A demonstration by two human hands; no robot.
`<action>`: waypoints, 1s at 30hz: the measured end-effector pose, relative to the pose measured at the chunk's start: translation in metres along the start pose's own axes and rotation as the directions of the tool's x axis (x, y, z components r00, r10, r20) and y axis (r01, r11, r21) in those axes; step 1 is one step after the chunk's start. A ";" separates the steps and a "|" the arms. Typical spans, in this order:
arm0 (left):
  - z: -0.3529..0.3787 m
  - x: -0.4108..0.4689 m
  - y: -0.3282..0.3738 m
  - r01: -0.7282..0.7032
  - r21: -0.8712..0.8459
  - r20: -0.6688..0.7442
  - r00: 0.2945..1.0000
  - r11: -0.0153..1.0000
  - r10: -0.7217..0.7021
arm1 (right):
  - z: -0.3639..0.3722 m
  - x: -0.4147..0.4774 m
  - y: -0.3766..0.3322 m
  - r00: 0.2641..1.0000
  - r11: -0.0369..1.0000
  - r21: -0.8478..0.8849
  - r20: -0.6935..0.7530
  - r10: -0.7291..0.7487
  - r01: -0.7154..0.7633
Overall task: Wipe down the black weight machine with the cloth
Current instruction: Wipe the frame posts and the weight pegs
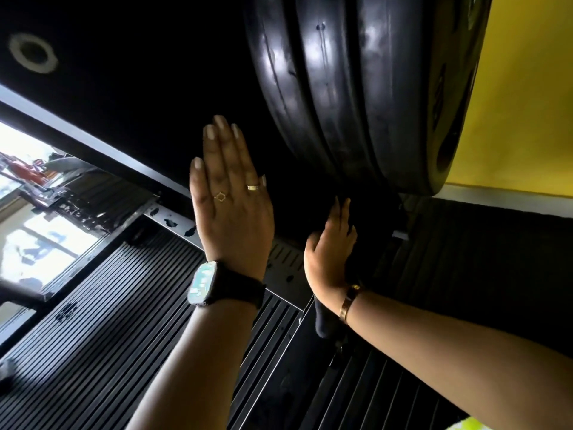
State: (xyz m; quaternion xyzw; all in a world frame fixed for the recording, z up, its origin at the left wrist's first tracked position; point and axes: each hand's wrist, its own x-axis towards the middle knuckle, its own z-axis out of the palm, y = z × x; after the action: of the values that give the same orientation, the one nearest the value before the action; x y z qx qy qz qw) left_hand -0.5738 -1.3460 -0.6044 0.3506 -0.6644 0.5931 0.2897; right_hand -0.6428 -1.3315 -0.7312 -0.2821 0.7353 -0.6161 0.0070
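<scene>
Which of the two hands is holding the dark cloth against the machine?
The right hand, with the gold bracelet, presses the dark cloth below the weight plates. The left hand, with the watch, is flat and empty.

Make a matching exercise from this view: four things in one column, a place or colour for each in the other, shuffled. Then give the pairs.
Column one:
1. smartwatch
2. gold bracelet
3. dark cloth
4. weight plates

Column two:
A. black, stacked side by side at upper right
B. on the left wrist
C. under the right hand, its end hanging below the wrist
D. on the right wrist

Pairs: 1-B, 2-D, 3-C, 4-A
</scene>
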 end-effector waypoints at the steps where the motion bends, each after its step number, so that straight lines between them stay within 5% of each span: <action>1: 0.002 -0.006 0.006 -0.039 0.006 0.007 0.999 0.999 0.039 | 0.001 -0.006 0.008 0.997 0.994 0.082 -0.029 -0.069 0.072; 4: 0.006 -0.017 0.015 -0.070 0.012 0.017 0.997 0.997 0.070 | -0.005 -0.008 0.036 0.984 0.965 0.189 -0.016 -0.180 0.180; 8: 0.009 -0.019 0.023 -0.014 0.017 0.030 0.999 1.000 0.014 | -0.009 -0.006 0.073 0.932 0.943 0.078 0.148 -0.331 0.322; 16: 0.007 -0.033 0.037 -0.023 -0.064 0.089 0.996 0.998 0.029 | -0.011 -0.015 0.101 0.936 0.965 0.066 0.235 -0.261 0.252; 21: 0.007 -0.038 0.042 -0.092 -0.130 0.101 0.989 0.987 0.106 | -0.007 0.002 0.094 0.968 0.992 0.069 0.223 -0.114 0.101; 26: 0.007 -0.040 0.062 -0.301 -0.286 0.176 0.917 0.910 0.359 | -0.019 0.034 0.121 0.845 0.907 0.112 0.424 0.325 -0.405; 30: 0.013 -0.035 0.080 -0.455 -0.355 0.202 0.816 0.817 0.542 | -0.023 0.046 0.112 0.886 0.901 0.245 0.393 0.246 -0.359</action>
State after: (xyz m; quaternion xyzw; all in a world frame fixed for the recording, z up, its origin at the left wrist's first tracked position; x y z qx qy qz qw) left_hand -0.6176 -1.3510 -0.6805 0.1996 -0.8482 0.4857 0.0686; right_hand -0.7358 -1.3210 -0.8119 -0.2635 0.6509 -0.6545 0.2802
